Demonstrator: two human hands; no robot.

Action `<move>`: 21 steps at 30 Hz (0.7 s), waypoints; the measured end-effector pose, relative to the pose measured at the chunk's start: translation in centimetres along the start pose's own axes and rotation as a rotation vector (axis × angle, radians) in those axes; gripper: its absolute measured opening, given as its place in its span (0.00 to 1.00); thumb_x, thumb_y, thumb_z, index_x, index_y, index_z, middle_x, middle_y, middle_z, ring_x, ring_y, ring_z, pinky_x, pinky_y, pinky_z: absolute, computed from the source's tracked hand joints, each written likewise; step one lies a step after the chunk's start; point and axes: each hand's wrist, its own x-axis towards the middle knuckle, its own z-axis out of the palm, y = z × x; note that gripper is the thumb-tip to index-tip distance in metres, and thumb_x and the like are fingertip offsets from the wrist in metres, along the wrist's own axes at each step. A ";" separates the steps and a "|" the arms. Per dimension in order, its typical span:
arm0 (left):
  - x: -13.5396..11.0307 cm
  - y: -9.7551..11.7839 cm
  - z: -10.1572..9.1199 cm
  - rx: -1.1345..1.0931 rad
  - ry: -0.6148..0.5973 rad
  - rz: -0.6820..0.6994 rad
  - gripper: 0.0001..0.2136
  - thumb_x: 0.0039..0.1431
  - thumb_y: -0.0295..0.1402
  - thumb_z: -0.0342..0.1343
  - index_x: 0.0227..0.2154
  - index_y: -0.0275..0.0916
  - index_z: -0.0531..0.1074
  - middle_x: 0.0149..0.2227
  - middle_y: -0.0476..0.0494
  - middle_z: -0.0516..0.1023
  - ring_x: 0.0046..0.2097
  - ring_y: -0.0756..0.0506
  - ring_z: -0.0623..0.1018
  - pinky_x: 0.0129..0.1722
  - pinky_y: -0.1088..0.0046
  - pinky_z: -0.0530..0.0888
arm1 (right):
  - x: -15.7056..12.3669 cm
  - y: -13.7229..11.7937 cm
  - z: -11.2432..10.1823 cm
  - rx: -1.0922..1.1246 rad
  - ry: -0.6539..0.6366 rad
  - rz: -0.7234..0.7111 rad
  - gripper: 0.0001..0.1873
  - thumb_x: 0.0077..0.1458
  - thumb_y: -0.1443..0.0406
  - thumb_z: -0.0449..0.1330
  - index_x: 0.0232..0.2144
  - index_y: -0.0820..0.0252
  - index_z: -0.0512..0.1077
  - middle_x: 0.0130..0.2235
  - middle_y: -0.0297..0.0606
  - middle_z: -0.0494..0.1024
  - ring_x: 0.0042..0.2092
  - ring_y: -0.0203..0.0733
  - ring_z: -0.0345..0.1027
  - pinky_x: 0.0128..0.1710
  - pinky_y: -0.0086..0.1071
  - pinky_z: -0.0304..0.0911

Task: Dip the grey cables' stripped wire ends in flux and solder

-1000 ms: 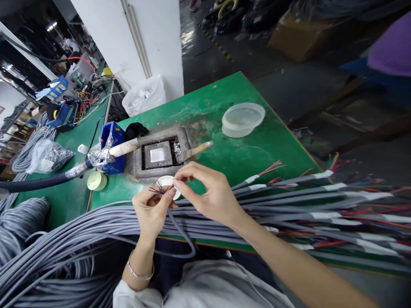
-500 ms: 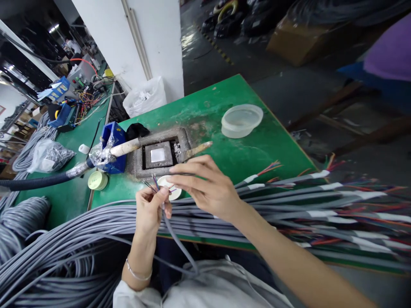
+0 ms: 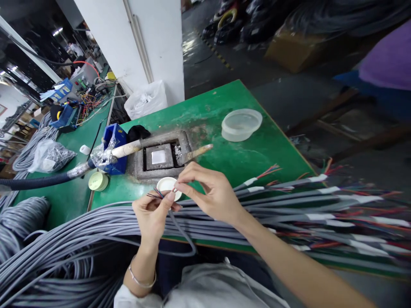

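My left hand (image 3: 154, 212) is closed on the end of a grey cable (image 3: 183, 233), with thin dark and coloured wires (image 3: 157, 193) sticking out past the thumb. Fingers of my right hand (image 3: 207, 190) pinch together at the wire tips, right beside the left thumb. Just behind both hands lies a small round white dish (image 3: 167, 184), partly covered by them. A solder pot (image 3: 158, 156) with a bright square surface sits beyond it, and a brush-like handle (image 3: 199, 151) rests on its right edge.
Bundled grey cables (image 3: 105, 218) run across the table's front, their stripped ends (image 3: 321, 177) fanning out right. A clear plastic tub (image 3: 241, 126) stands behind. On the left are a fume hose (image 3: 41, 183), a blue bin (image 3: 114, 143) and a pale green round container (image 3: 98, 181).
My right hand has drawn its fingers in from a looser, extended pose to a pinch at the wires. The left hand has turned, and the held cable now bends lower.
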 end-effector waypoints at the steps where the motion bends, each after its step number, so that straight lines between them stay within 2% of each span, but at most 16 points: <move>1: 0.0 -0.1 0.1 0.004 0.021 0.023 0.08 0.41 0.35 0.66 0.19 0.36 0.77 0.15 0.49 0.75 0.16 0.48 0.74 0.17 0.74 0.73 | -0.1 0.1 0.1 0.036 0.006 0.042 0.10 0.53 0.65 0.59 0.22 0.60 0.71 0.24 0.35 0.74 0.28 0.36 0.66 0.28 0.30 0.62; 5: 0.0 -0.2 0.4 -0.014 0.067 0.097 0.06 0.43 0.34 0.65 0.21 0.37 0.77 0.17 0.50 0.76 0.18 0.49 0.75 0.18 0.75 0.73 | -0.2 0.2 0.3 0.149 0.000 0.182 0.11 0.53 0.61 0.60 0.22 0.60 0.73 0.23 0.35 0.74 0.26 0.35 0.66 0.25 0.29 0.60; 11: 0.2 0.2 0.4 0.031 0.042 0.067 0.08 0.43 0.35 0.65 0.19 0.36 0.75 0.13 0.52 0.72 0.15 0.51 0.72 0.15 0.78 0.70 | -0.1 -0.4 -0.2 0.063 0.001 -0.031 0.05 0.52 0.69 0.58 0.24 0.60 0.70 0.25 0.34 0.72 0.30 0.35 0.65 0.30 0.31 0.61; 15: 0.0 0.2 0.5 0.071 0.049 0.062 0.10 0.43 0.36 0.65 0.17 0.36 0.74 0.11 0.53 0.70 0.13 0.52 0.70 0.13 0.79 0.67 | 0.0 -0.4 -0.5 0.081 0.073 0.021 0.04 0.53 0.69 0.57 0.26 0.59 0.69 0.27 0.35 0.71 0.30 0.36 0.64 0.29 0.31 0.61; 17: 0.1 0.3 0.4 0.085 0.041 0.074 0.09 0.43 0.35 0.65 0.18 0.36 0.74 0.12 0.53 0.70 0.14 0.52 0.71 0.13 0.79 0.67 | -0.1 -0.2 -0.5 0.052 0.058 0.016 0.03 0.52 0.69 0.58 0.27 0.59 0.69 0.28 0.35 0.72 0.31 0.36 0.65 0.31 0.31 0.61; 19: 0.3 0.5 0.0 0.110 -0.020 0.055 0.08 0.44 0.34 0.65 0.18 0.35 0.75 0.13 0.52 0.72 0.15 0.51 0.72 0.15 0.79 0.69 | -0.1 -0.2 -0.6 0.014 0.000 -0.007 0.04 0.52 0.70 0.57 0.26 0.60 0.68 0.27 0.35 0.72 0.31 0.36 0.65 0.31 0.31 0.61; 21: 0.7 0.8 -0.6 0.154 -0.150 -0.011 0.07 0.43 0.32 0.65 0.19 0.35 0.75 0.15 0.50 0.73 0.16 0.50 0.73 0.16 0.78 0.72 | 0.0 -0.2 -0.8 -0.009 -0.076 -0.024 0.06 0.53 0.70 0.56 0.24 0.60 0.67 0.26 0.34 0.71 0.30 0.35 0.64 0.31 0.30 0.61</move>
